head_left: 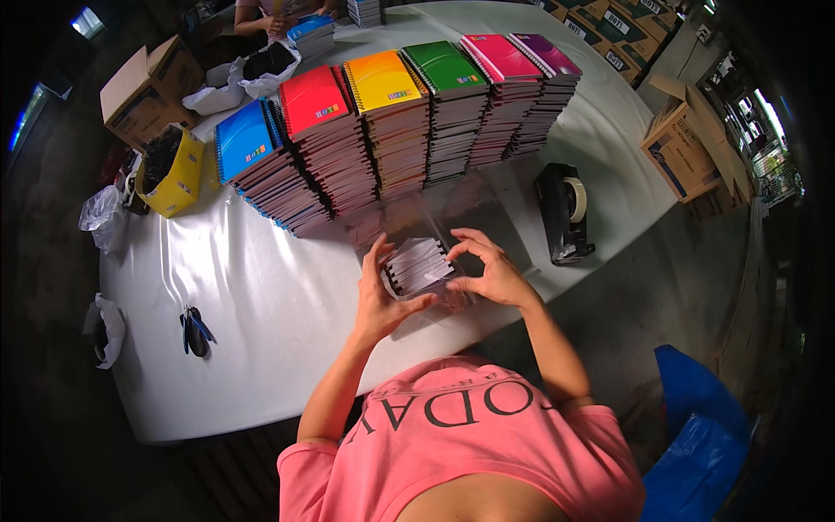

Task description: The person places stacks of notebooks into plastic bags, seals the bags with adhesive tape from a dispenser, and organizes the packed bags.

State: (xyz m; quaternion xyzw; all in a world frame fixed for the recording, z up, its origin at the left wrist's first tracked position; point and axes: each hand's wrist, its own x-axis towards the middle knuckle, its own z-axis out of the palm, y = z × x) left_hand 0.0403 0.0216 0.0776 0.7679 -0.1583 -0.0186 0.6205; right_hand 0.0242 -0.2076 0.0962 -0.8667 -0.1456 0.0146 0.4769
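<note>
In front of me, near the table's front edge, stands a small stack of spiral notebooks [419,266], seen with white page edges and black coils at its sides. My left hand [379,296] curves around the stack's left side, thumb stretched along its near side. From the right, the fingers of my right hand [494,274] bend against the other side. Clear plastic film [474,204] lies under and around the stack, partly hidden by my hands. Whether the film wraps the notebooks I cannot tell.
Beyond my hands stand tall notebook stacks, from blue [245,143] to purple. A black tape dispenser [564,213] sits at right, pliers [196,331] at left. A yellow container [177,174] and cardboard boxes [152,91] lie farther left. Another person's hand [277,26] is across the table.
</note>
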